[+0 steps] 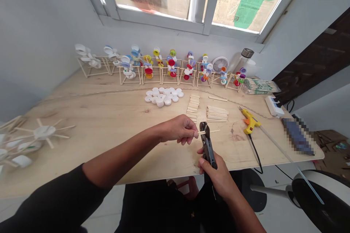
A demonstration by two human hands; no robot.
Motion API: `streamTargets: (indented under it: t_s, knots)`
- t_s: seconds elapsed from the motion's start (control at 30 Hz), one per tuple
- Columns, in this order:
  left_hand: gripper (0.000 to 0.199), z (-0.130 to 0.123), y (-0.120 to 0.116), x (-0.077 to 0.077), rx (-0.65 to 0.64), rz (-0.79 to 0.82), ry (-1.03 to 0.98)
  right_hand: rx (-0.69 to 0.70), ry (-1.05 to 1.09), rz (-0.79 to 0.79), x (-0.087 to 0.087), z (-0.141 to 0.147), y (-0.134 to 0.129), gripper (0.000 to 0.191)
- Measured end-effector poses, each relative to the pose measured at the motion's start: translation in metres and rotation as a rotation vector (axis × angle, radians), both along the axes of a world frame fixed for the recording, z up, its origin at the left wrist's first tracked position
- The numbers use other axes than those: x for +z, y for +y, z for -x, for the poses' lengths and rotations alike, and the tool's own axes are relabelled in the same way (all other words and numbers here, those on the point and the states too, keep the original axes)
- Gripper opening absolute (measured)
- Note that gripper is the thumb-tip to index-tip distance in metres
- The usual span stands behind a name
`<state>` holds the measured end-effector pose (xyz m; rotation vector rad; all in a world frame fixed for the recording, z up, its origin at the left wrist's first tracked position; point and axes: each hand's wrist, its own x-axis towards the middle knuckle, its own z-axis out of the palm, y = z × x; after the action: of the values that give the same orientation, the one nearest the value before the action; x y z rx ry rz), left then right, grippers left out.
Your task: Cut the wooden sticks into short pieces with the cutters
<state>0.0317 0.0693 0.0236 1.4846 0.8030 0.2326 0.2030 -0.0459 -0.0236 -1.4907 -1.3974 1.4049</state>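
Observation:
My left hand pinches a thin wooden stick between its fingers, above the plywood table. My right hand grips black-handled cutting pliers upright, with the jaws around the stick. Both hands are over the table's front edge. Nearby lie two piles of flat wooden sticks and a heap of white plastic bottle caps. A yellow hot glue gun rests to the right of my right hand.
Several stick-frame models with coloured caps line the back of the table below the window. A white wheel of sticks and caps lies at the left. A power strip, a small fan, a glass jar and a pixelated blue object occupy the right side.

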Motion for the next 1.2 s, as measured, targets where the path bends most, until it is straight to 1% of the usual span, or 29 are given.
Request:
streamTargets:
  t_s: [0.27,0.47,0.57,0.63,0.77,0.9,1.2]
  knots:
    - [0.022,0.0008,-0.0019,0.0007,0.002,-0.057,0.005,-0.006,0.024,0.011,0.0023,0.0015,-0.0011,0.028]
    - [0.020,0.0001,-0.0036,0.0048,0.021,-0.136,0.078,-0.014,0.030,0.028,0.0036,0.0031,-0.0004,0.029]
    - [0.018,-0.0001,-0.0040,0.0054,0.028,-0.166,0.096,-0.006,-0.004,0.022,0.0035,0.0036,0.0001,0.027]
    - [0.018,0.0000,-0.0041,0.0053,0.027,-0.150,0.085,-0.007,-0.050,0.007,0.0029,0.0035,0.0001,0.026]
    - [0.018,0.0002,-0.0039,0.0056,0.036,-0.061,0.033,-0.031,-0.161,-0.058,0.0002,0.0027,-0.0006,0.023]
    - [0.019,0.0010,-0.0031,0.0064,0.037,0.019,-0.012,-0.046,-0.214,-0.086,-0.0018,0.0028,-0.0020,0.023]
    - [0.023,0.0051,-0.0010,0.0074,0.004,0.086,-0.067,-0.038,-0.337,-0.181,0.0034,0.0049,-0.0034,0.018]
